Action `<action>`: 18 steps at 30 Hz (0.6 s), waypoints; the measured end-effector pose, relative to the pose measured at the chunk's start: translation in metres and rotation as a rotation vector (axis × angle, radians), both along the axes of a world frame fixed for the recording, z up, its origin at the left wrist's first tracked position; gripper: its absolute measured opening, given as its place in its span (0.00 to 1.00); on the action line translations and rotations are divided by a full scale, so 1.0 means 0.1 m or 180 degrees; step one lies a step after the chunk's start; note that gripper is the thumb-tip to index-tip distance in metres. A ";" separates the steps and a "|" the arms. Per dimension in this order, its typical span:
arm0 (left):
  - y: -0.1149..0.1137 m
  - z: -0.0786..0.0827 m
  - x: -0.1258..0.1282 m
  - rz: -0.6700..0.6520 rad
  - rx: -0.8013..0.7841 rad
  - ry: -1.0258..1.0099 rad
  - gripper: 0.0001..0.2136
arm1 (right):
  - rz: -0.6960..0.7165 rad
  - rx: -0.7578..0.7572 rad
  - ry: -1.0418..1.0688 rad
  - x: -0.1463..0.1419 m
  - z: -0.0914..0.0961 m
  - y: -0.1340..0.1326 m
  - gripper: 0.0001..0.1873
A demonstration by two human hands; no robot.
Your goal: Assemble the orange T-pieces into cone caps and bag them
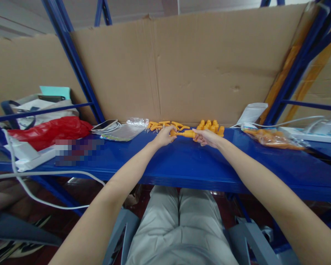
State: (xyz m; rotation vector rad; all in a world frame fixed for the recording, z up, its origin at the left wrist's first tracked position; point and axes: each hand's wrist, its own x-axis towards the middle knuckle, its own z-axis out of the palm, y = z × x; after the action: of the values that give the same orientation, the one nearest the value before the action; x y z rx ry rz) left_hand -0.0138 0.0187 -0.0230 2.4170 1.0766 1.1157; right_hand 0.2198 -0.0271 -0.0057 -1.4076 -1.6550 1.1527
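Observation:
Over the blue shelf top, my left hand point(164, 136) is closed around the left end of an orange ribbed plastic part point(186, 133). The right end of that same part sits between the fingers of my right hand point(205, 137), so it lies roughly level between the two hands. Its exact kind is too small to make out. Just behind my left hand are several loose orange forked pieces point(154, 125), with small silvery bits point(148, 129) scattered among them. Behind my right hand stand several orange knobbed pieces point(209, 124) in a cluster.
Left lie a clear plastic bag point(127, 130), a phone point(105, 125) with a white cable, a red bag point(55, 130) and a power strip point(40, 156). A bag of orange parts point(273, 138) lies right. Cardboard point(195, 66) walls the back; blue posts point(77, 70) stand at the sides.

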 end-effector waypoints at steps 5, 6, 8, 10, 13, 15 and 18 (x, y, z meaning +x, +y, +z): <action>0.02 -0.01 0.00 -0.0049 -0.0211 -0.0024 0.12 | -0.0079 0.0031 0.0004 0.02 -0.02 0.04 0.31; 0.02 -0.01 -0.01 -0.0024 -0.0204 -0.0011 0.12 | -0.0093 0.0106 -0.0020 0.04 -0.03 0.07 0.32; 0.03 0.00 -0.02 0.0046 -0.0154 0.0012 0.12 | -0.0098 0.0307 -0.0069 0.10 -0.05 0.12 0.35; 0.04 0.01 -0.04 0.0128 -0.0116 0.0017 0.11 | -0.0076 0.0489 -0.0103 0.14 -0.06 0.15 0.35; 0.05 0.01 -0.07 0.0148 -0.0122 0.0022 0.10 | -0.0021 0.0606 -0.0152 0.17 -0.04 0.12 0.31; 0.06 0.01 -0.07 0.0120 -0.0113 0.0008 0.11 | 0.0030 0.0598 -0.0203 0.16 -0.03 0.08 0.28; 0.05 0.01 -0.06 0.0125 -0.0121 -0.0047 0.11 | 0.0125 0.0572 -0.0229 0.12 -0.03 0.05 0.26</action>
State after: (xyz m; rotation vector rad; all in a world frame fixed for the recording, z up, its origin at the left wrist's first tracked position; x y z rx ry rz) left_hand -0.0197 0.0240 -0.0222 2.3647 1.1351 1.1133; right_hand 0.2320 -0.0224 -0.0089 -1.3214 -1.7959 0.9579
